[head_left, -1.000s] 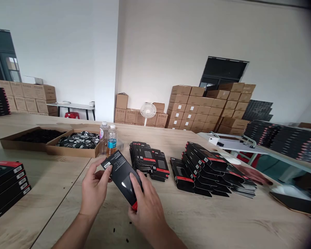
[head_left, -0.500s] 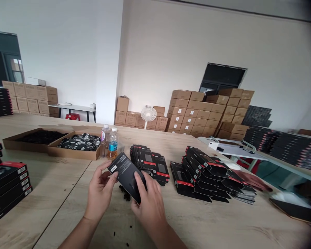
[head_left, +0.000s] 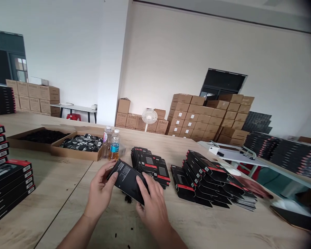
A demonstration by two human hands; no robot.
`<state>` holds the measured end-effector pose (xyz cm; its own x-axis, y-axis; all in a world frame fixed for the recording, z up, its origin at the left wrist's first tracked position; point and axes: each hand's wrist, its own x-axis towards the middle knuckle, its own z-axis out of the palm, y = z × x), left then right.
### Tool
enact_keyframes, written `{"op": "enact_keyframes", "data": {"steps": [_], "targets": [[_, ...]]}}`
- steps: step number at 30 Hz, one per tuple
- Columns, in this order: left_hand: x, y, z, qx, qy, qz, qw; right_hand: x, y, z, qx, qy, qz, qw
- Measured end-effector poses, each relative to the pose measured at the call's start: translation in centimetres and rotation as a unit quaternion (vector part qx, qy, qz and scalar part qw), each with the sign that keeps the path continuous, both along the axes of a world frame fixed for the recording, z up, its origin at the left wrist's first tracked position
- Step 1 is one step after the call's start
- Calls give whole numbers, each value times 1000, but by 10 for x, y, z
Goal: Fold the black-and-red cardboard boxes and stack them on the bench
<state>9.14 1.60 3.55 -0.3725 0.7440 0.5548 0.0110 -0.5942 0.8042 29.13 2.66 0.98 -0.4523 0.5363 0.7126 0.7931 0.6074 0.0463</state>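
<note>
Between my hands is a black printed box (head_left: 126, 179), tilted above the table, its back text facing me. My left hand (head_left: 101, 188) pinches its left end between thumb and fingers. At the other end, my right hand (head_left: 154, 199) grips with the thumb and fingers on the near face and edge. Beyond the box lies a pile of flat black boxes (head_left: 151, 164) with red stripes. To the right, opened-up black boxes (head_left: 204, 176) are stacked in overlapping rows. Small black pieces (head_left: 128, 199) lie on the table partly behind the held box.
Two cardboard trays (head_left: 77, 155) hold black and white pieces at the left. Two bottles (head_left: 114, 145) stand beside them. Stacked finished-looking boxes (head_left: 11, 180) rise at the left edge. A white fan (head_left: 149, 117) and cartons (head_left: 197, 117) stand by the wall.
The box in my hands has tipped to a flatter angle, its left label end now covered by my left fingers. My left hand has shifted slightly; the view has moved a little.
</note>
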Motion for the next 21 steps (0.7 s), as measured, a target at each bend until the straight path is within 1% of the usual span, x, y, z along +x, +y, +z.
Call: {"op": "enact_keyframes", "data": {"steps": [3, 7, 9, 11, 13, 16, 18, 19, 21], "targets": [[-1, 0, 0, -14, 6, -18, 1000, 0, 2, -1, 16, 0, 6, 1000], [-3, -1, 1, -25, 7, -21, 999, 0, 3, -1, 16, 2, 14, 1000], [-3, -1, 3, -37, -6, -30, 999, 0, 3, -1, 6, 12, 17, 1000], [-2, -2, 4, -47, -42, -46, 997, -1, 2, -1, -11, 37, 16, 999], [2, -1, 5, -55, -95, -81, 991, -3, -1, -1, -29, 76, 12, 997], [9, -1, 2, -92, -156, -169, 969, -5, -9, 3, -79, 136, 27, 987], [12, -1, 1, -126, -172, -209, 954, -6, -17, 9, -156, 187, 61, 968], [12, -2, 1, -141, -176, -214, 950, -5, -21, 13, -205, 222, 81, 950], [12, -3, 3, -165, -169, -205, 950, -5, -27, 20, -301, 305, 117, 896]]}}
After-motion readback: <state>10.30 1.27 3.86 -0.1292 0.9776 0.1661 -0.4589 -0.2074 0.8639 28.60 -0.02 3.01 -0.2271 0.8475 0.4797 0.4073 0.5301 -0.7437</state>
